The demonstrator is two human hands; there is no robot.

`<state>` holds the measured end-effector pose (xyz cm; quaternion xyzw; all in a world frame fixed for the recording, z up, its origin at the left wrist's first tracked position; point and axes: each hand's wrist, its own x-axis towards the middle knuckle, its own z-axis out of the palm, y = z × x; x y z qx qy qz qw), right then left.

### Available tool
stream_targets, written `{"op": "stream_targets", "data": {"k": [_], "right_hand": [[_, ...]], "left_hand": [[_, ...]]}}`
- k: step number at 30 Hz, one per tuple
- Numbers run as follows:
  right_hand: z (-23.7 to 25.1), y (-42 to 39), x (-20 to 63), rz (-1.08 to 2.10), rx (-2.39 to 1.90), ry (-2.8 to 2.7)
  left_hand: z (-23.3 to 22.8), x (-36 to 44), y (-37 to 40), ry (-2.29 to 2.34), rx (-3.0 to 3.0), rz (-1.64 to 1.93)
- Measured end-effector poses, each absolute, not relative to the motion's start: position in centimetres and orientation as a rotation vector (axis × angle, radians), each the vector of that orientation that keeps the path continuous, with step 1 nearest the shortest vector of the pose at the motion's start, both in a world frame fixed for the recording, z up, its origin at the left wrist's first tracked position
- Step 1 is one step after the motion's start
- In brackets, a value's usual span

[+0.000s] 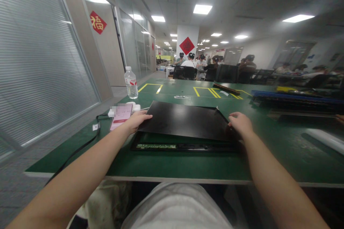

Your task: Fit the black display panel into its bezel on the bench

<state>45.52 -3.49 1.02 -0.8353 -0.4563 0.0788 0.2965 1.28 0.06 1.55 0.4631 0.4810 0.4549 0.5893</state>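
A black flat panel (182,118) with a glossy surface lies tilted over a thin black frame (209,147) on the green table. Along the frame's near side a strip of green circuit board (156,146) shows. My left hand (136,121) grips the panel's left edge, thumb on top and the other fingers mostly hidden below. At the right edge my right hand (240,123) is closed, its curled fingers against the border where panel and frame meet. Which of the two layers it pinches is hard to make out. A small pale tab (217,108) stands at the far right corner.
Left of the panel are a phone (121,117), white earbud-like items, a black strap (80,152) and a water bottle (131,84). Dark strips and a blue-edged stack (292,96) lie on the right. Another person's hand (340,118) shows at the right edge. People sit farther back.
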Motion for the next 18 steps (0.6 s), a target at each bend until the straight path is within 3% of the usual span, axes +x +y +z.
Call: {"op": "stream_targets", "data": {"k": [18], "right_hand": [[0.95,-3.44,45.69,0.228,-2.25,-1.264]], "left_hand": [[1.77,1.8,-0.32,1.304,1.098,1.124]]}}
